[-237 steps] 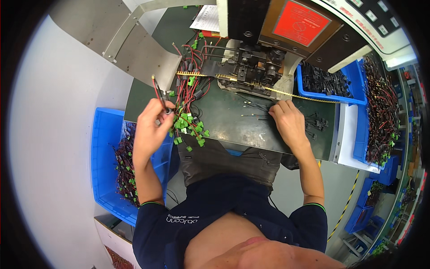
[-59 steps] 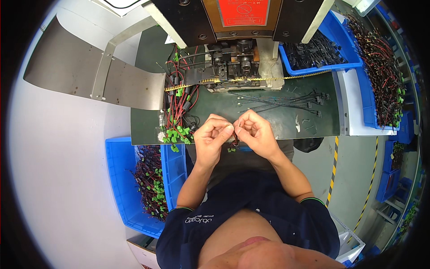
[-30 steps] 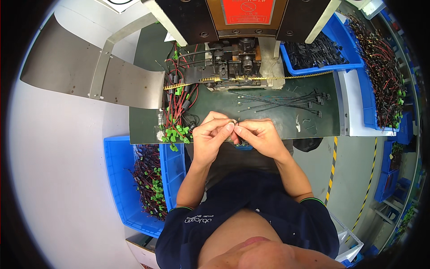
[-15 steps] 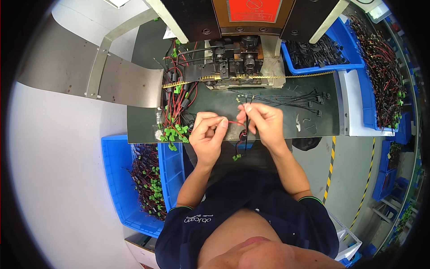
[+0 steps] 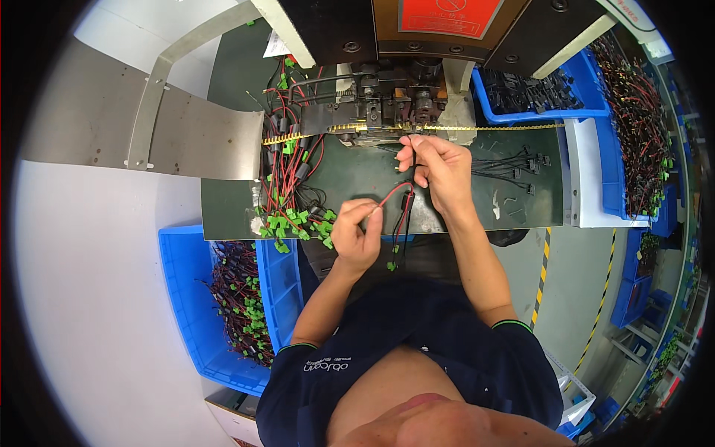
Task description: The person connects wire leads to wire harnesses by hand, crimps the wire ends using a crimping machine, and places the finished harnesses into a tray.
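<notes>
My left hand [image 5: 357,232] is closed in a pinch on the end of a red wire [image 5: 392,194]. The red wire curves over to a black wire [image 5: 412,179] that my right hand [image 5: 445,173] grips between thumb and fingers, just in front of the terminal crimping press [image 5: 406,100]. A dark sleeve-like part sits on the wires below my right hand, and a green connector [image 5: 392,266] dangles at their lower end past the table edge. Whether the black wire's tip touches the press tooling is hidden by my fingertips. A brass-coloured terminal strip [image 5: 514,127] runs across the press.
Red-black wires with green connectors [image 5: 287,220] lie heaped on the green table's left. Black cables [image 5: 514,165] rest at right. Blue bins [image 5: 186,298] with wire bundles stand lower left and on the right [image 5: 521,115]. A curved metal chute [image 5: 216,138] reaches the table from the left.
My right hand has moved up to the front of the press tooling with the black wire. My left hand has shifted slightly right and down, still pinching the red wire.
</notes>
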`<state>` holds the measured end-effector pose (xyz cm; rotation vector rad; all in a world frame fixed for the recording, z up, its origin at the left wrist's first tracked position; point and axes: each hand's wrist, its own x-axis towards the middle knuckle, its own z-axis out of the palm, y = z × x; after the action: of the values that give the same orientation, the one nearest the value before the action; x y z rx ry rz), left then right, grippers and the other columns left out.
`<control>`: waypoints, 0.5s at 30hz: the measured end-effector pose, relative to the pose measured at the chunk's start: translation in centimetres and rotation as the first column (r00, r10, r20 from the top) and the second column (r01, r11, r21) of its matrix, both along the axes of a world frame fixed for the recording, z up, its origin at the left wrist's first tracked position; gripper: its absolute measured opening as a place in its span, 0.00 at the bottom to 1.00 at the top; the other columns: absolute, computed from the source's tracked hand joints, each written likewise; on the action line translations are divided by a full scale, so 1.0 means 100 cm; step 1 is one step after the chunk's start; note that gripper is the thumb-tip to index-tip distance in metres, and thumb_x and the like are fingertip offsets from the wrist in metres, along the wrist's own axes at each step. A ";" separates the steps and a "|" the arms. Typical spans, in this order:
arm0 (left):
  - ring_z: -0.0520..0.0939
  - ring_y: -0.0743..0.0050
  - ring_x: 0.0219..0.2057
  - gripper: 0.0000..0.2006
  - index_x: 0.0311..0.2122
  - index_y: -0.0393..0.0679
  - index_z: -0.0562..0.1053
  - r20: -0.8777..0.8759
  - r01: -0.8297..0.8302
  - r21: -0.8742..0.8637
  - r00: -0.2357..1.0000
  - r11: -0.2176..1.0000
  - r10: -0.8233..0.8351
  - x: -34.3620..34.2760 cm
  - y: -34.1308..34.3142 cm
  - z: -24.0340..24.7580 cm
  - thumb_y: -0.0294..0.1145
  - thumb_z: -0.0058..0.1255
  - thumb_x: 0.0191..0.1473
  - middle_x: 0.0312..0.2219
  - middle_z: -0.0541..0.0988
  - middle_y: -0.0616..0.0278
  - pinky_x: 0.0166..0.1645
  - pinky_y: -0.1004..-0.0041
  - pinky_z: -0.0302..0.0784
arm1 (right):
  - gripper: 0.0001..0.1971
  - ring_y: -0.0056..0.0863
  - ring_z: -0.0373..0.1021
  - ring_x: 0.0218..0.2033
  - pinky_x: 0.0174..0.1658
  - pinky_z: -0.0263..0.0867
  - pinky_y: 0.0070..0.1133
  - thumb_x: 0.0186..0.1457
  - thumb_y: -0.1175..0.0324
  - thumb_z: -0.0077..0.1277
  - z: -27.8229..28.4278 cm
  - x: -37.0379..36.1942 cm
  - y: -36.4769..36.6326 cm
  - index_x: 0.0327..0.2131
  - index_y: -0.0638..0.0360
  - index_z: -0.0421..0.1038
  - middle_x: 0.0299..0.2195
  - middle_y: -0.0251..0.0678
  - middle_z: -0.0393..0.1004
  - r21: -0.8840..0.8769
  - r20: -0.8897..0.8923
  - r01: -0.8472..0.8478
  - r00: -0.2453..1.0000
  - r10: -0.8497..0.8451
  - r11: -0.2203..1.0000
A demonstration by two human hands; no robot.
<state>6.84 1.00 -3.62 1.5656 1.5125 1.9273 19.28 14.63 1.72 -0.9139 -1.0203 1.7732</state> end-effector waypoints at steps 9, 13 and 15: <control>0.82 0.62 0.31 0.09 0.41 0.34 0.72 -0.056 -0.016 -0.057 0.998 0.998 0.013 -0.001 0.004 0.002 0.15 0.58 0.55 0.33 0.80 0.50 0.36 0.70 0.77 | 0.13 0.21 0.74 0.21 0.17 0.60 0.13 0.66 0.70 0.52 -0.001 0.001 0.003 0.42 0.74 0.79 0.34 0.45 0.83 0.016 -0.003 -0.031 1.000 0.031 0.999; 0.81 0.62 0.32 0.09 0.41 0.34 0.72 0.007 -0.002 -0.067 1.000 0.998 0.002 0.000 0.004 0.003 0.15 0.58 0.55 0.34 0.80 0.49 0.38 0.70 0.77 | 0.13 0.21 0.74 0.20 0.17 0.60 0.13 0.66 0.70 0.51 0.001 0.002 0.003 0.42 0.75 0.79 0.34 0.47 0.83 0.009 -0.012 -0.032 0.999 0.032 0.999; 0.81 0.63 0.33 0.09 0.40 0.34 0.72 0.038 0.004 -0.080 0.999 0.997 0.000 0.000 0.005 0.006 0.15 0.58 0.56 0.34 0.80 0.49 0.39 0.70 0.77 | 0.13 0.22 0.74 0.20 0.17 0.60 0.13 0.66 0.71 0.51 0.001 0.002 0.004 0.42 0.75 0.79 0.34 0.47 0.83 0.007 -0.011 -0.033 0.999 0.033 0.999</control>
<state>6.81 1.46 -3.05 1.4883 1.5522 1.8601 19.48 14.99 1.82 -0.8869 -1.0391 1.7995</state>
